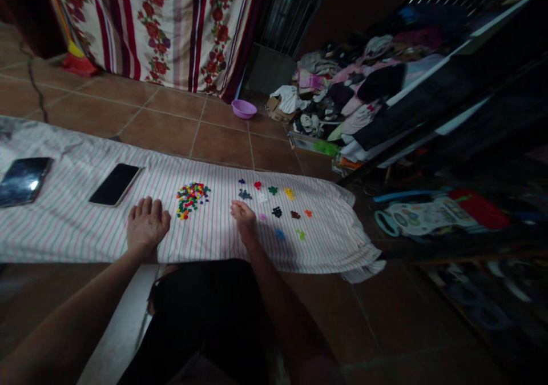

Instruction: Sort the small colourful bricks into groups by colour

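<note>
My left hand [146,223] lies flat on the striped cloth [77,233], fingers stretched out and holding nothing. Close to its right is a mixed pile of small coloured pieces [191,197]. My right hand [244,218] has its fingers pinched together; whatever they hold, if anything, is hidden. Beyond and beside it are small one-colour heaps: grey pieces [245,194], red pieces [257,185], dark green pieces [273,191], yellow pieces [289,193], black pieces [277,212], brown pieces [295,215], orange pieces [308,213], pink pieces [262,217], blue pieces [279,234] and lime pieces [301,234].
A phone [115,184] and a dark glossy device [24,181] lie at the left on the cloth. Past the far edge, a purple basin [244,109] stands on the tiled floor. A heap of clothes [342,82] and a dark rack fill the right.
</note>
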`<state>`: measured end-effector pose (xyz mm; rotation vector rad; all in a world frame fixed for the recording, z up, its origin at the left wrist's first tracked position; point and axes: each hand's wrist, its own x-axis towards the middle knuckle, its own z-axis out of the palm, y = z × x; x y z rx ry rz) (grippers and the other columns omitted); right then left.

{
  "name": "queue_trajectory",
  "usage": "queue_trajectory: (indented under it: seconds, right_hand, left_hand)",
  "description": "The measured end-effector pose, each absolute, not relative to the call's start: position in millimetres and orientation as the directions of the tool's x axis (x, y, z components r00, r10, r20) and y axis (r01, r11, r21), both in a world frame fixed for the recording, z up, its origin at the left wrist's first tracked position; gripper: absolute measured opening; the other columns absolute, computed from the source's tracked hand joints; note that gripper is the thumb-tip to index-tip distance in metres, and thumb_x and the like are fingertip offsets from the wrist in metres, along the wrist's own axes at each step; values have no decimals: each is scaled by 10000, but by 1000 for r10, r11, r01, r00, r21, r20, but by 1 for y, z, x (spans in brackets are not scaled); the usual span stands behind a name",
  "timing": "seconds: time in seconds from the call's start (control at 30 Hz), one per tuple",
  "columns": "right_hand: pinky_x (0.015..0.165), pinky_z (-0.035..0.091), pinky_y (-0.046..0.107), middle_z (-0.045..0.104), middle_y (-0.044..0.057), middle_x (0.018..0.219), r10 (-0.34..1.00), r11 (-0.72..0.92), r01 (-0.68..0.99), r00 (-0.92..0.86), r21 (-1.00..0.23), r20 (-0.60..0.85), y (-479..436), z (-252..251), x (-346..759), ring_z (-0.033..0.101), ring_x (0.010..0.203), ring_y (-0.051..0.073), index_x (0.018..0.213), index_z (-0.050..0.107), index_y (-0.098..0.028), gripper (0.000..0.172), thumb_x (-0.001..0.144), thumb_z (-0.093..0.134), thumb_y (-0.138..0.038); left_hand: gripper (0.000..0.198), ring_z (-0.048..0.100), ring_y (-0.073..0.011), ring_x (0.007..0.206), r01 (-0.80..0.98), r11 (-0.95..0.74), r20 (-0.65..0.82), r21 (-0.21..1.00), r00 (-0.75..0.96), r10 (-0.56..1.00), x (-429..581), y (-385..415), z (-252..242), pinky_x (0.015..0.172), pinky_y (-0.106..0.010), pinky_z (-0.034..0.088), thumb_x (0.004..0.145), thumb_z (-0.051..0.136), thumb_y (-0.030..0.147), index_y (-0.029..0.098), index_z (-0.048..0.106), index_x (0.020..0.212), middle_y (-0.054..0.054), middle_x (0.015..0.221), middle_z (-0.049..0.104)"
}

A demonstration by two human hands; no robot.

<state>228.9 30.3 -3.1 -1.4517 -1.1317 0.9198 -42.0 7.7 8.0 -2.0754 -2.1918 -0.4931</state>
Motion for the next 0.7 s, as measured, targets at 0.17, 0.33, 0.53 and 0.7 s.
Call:
queue_trajectory:
  seconds: [0.17,0.33,0.53,0.7]
  right_hand:
    - [669,542,284,728,49,846,923,-65,11,382,-998,-56,28,5,255,687,787,187,945,712,-179,343,704,630,-409]
    - [511,498,262,734,60,839,902,-126,-3,416,-992,-116,23,10,273,682,778,213,1005,704,-173,424,687,633,-444]
    - [643,536,290,731,62,832,864,-19,33,503,-999,0,27,5,302,686,750,187,909,694,-175,368,637,678,-423]
    - [682,539,302,719,66,837,819,20,51,572,-999,45,23,1,333,676,750,179,902,670,-163,366,627,669,-404]
  left_hand:
    - [471,399,-330,1333,984,30,296,178,-82,952,-42,8,6,1104,-473,276,907,309,362,102,532,1230,-211,1378,493]
    - [452,423,-334,1314,987,19,307,159,-68,949,-42,8,7,1088,-488,302,906,318,358,112,540,1213,-218,1363,508]
    - [415,467,-354,1269,985,6,300,173,-59,952,-41,7,11,1049,-508,349,910,328,346,106,554,1162,-237,1334,524]
    - [395,469,-353,1263,989,-1,311,148,-46,949,-40,6,15,1017,-515,383,919,323,342,128,550,1161,-220,1315,537]
